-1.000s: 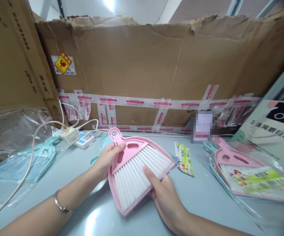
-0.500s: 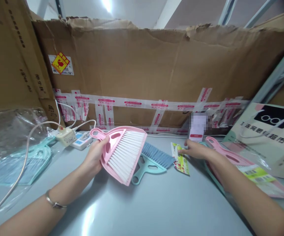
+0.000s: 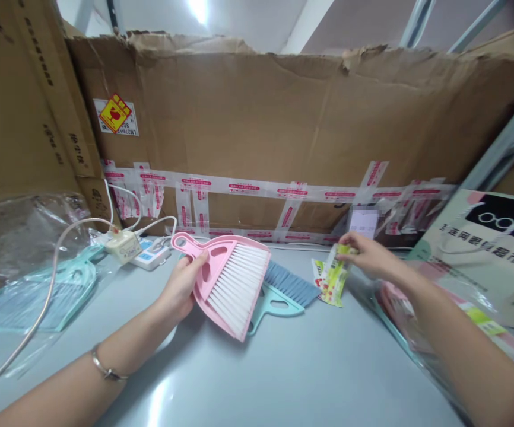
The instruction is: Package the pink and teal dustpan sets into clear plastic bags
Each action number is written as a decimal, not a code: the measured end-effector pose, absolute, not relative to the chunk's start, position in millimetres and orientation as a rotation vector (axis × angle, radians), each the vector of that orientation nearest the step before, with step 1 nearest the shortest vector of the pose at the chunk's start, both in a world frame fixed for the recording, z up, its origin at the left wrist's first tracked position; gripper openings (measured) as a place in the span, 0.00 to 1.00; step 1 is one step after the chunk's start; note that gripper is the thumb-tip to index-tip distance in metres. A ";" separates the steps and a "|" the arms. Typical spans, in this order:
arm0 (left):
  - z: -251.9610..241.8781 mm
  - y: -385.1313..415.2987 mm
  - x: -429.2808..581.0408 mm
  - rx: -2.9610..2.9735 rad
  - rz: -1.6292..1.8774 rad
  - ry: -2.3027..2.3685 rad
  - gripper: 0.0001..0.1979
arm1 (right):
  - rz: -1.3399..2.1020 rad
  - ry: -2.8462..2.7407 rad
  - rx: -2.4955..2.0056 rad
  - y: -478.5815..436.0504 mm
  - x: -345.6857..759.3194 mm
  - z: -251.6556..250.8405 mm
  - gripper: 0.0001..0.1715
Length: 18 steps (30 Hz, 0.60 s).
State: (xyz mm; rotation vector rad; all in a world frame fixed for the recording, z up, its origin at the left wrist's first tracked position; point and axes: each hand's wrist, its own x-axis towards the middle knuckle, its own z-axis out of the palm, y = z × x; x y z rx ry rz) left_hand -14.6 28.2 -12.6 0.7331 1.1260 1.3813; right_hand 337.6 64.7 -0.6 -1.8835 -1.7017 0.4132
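My left hand (image 3: 183, 286) is closed round the left edge of a pink dustpan (image 3: 206, 280). A pink brush with white bristles (image 3: 240, 283) lies nested in that dustpan, tilted toward me just above the table. Behind it, a teal brush with blue bristles (image 3: 291, 284) rests on the table, partly hidden by the dustpan. My right hand (image 3: 364, 254) pinches the top of a yellow-green printed label (image 3: 335, 279), its lower end near the teal brush. Whether the label is one folded piece or two, I cannot tell.
Wrapped pink dustpan sets (image 3: 457, 305) lie at the right, before a printed paper bag (image 3: 484, 249). A bagged teal set (image 3: 61, 284) lies left, near a power strip (image 3: 150, 254) and cable. A phone (image 3: 362, 222) leans on the large cardboard box (image 3: 239, 118).
My right hand has taken hold of the label and raised its upper end. The pink dustpan and brush have shifted slightly right and tilted a little in my left hand.
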 end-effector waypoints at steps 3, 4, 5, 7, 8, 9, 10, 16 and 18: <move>-14.0 27.3 -13.3 0.737 1.357 1.107 0.03 | 0.794 -1.623 -1.380 37.8 307.1 39.3 0.17; -14.6 27.1 -13.0 0.735 1.346 1.105 0.03 | 0.922 -1.559 -1.201 29.7 291.4 49.4 0.15; -15.1 26.9 -12.5 0.735 1.333 1.099 0.03 | 1.026 -1.516 -1.064 23.5 273.8 56.3 0.15; -15.3 26.2 -11.3 0.739 1.298 1.068 0.04 | 1.199 -1.506 -0.956 18.5 236.3 59.9 0.14; -15.0 25.5 -10.7 0.745 1.277 1.040 0.06 | 1.268 -1.518 -0.923 19.9 218.3 56.9 0.14; -14.5 24.6 -10.0 0.755 1.255 1.009 0.07 | 1.287 -1.547 -0.911 23.4 201.9 51.7 0.14; -13.9 23.5 -9.3 0.764 1.235 0.979 0.10 | 1.265 -1.590 -0.929 28.4 187.6 44.9 0.13; -11.4 19.1 -7.2 0.749 1.223 0.944 0.14 | 0.814 -1.754 -1.098 53.5 149.3 8.9 0.10; -12.3 19.4 -6.5 0.734 1.235 0.986 0.15 | 0.733 -1.754 -1.105 53.2 147.0 3.7 0.10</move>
